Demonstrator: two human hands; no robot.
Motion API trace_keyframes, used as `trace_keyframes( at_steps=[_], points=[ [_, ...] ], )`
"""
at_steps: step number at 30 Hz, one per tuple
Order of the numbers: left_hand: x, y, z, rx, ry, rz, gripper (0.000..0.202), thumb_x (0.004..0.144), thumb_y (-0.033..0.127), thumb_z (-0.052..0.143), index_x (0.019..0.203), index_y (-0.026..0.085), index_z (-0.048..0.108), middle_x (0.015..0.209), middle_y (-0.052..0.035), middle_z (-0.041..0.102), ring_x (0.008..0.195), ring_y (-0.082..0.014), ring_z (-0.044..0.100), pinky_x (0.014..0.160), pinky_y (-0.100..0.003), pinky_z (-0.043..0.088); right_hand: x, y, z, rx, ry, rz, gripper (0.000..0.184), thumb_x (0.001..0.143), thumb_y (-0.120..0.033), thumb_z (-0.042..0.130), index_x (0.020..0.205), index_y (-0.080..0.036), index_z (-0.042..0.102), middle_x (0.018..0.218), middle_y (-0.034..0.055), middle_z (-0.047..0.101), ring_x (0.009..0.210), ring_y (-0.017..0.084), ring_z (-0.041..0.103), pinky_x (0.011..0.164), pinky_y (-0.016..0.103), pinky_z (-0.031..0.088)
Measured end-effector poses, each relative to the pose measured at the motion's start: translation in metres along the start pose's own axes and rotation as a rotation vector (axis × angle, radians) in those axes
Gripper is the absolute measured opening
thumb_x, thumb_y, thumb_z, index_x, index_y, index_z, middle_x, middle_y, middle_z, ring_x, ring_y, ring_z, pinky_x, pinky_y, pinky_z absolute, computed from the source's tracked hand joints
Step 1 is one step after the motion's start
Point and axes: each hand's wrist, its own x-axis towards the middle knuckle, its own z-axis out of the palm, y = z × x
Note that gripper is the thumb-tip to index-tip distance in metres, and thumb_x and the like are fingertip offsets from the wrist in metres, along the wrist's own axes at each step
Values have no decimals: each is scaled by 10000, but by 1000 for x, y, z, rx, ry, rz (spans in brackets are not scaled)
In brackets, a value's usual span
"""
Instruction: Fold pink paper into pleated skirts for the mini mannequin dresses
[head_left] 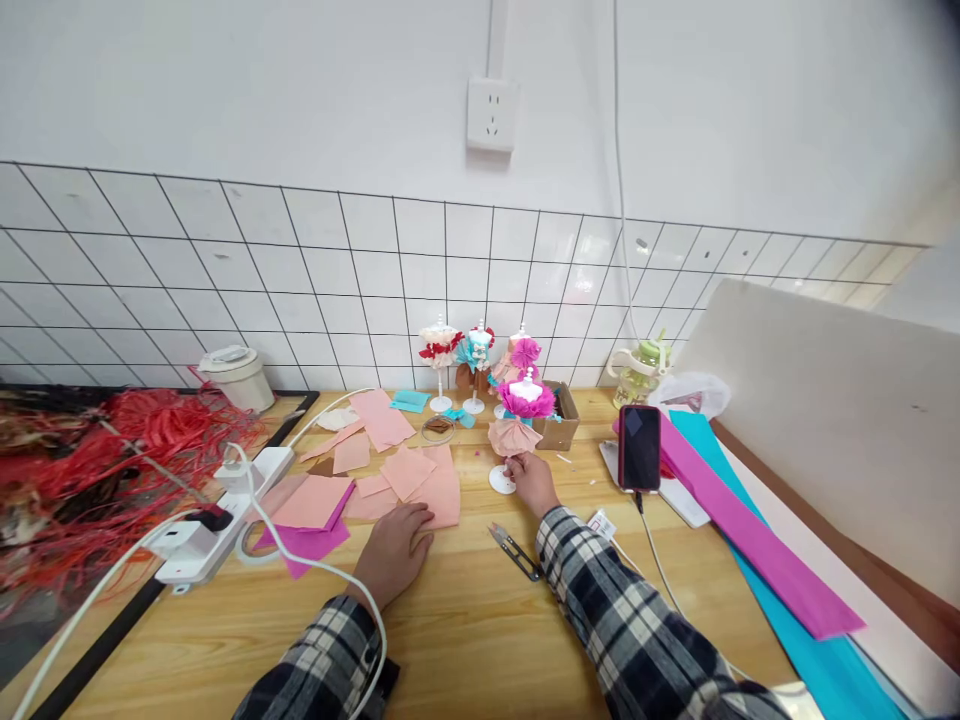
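Note:
My right hand (pixel 534 482) grips the thin stem of a small dress form (pixel 514 436), just above its round white base. This form stands upright, wearing a magenta ruffle on top and a peach crepe-paper skirt below. Flat on the table, my left hand (pixel 396 552) rests with its fingertips at the edge of the peach crepe paper (pixel 439 490). It holds nothing. Thread snips (pixel 514 552) lie between my two hands. Behind, several more dressed forms stand near the wall, among them one in cream and red (pixel 439 345) and one in blue (pixel 475 352).
A power strip (pixel 225 530) with white cables and magenta paper (pixel 311 540) are at left, beside red stringy material (pixel 172 430). A cardboard box (pixel 559 430) stands behind the forms. Right are a propped phone (pixel 640 450), a bottle (pixel 639 375) and long magenta paper (pixel 757 530).

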Motion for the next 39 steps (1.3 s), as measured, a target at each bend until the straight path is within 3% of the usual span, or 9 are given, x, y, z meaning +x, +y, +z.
trace_keyframes(
  at_steps=[6,12,17,19,20,24,30,34,39],
  points=[
    [2,-1,2,153,1,53,224,813,258,542,1006,214,646,1098,-78,659,1025,-238,595,909,-410,469,2,11,8,-58,19,-13,243,866,-268,452,954,-182,662,801,37,716,741,154,668,670,236,484],
    [6,2,-1,153,-24,69,161,861,266,505,874,221,660,930,-44,703,904,-214,624,838,-392,457,-3,4,-3,-109,66,-34,229,785,-268,566,984,-192,649,853,48,712,772,178,653,698,255,457],
    [6,7,-6,152,-32,80,187,882,265,471,865,214,650,878,-43,699,849,-202,615,831,-383,433,-45,-5,-13,-104,216,-18,450,773,-150,453,1219,-185,491,1053,48,656,720,148,596,725,273,447],
    [7,10,-7,153,-41,77,183,873,249,470,863,212,650,882,-44,698,856,-202,610,841,-382,428,-71,-10,-9,-115,365,-59,384,781,-137,406,1147,-174,519,1024,50,642,706,150,559,719,279,440],
    [7,12,-8,160,-40,67,179,864,239,473,862,211,650,879,-45,697,858,-205,608,843,-385,426,-83,-13,-5,-138,364,-119,321,779,-137,414,1065,-173,555,968,51,642,743,163,553,733,284,434],
    [6,13,-8,203,22,12,166,830,225,496,859,212,658,882,-53,701,896,-229,606,852,-396,426,-113,-21,11,-301,74,-393,208,789,-110,442,864,-201,613,886,45,628,880,191,525,805,294,396],
    [2,4,-7,239,124,21,194,833,363,556,881,232,691,919,-51,719,937,-235,613,875,-400,434,-104,-18,16,-522,-131,-400,185,815,-133,462,895,-208,611,877,43,614,873,176,515,798,271,377],
    [6,3,-5,222,136,17,228,857,371,528,915,257,717,954,-35,727,948,-228,618,892,-404,440,-87,-24,11,-643,-230,-514,191,864,-203,441,959,-206,607,895,53,629,893,183,518,770,274,369],
    [6,-8,-8,31,458,-273,348,864,426,489,991,179,698,1087,-81,691,1033,-226,609,955,-389,447,-78,-29,4,-709,-187,-612,207,885,-229,429,992,-208,604,903,59,631,902,198,506,750,289,364]
  ],
)
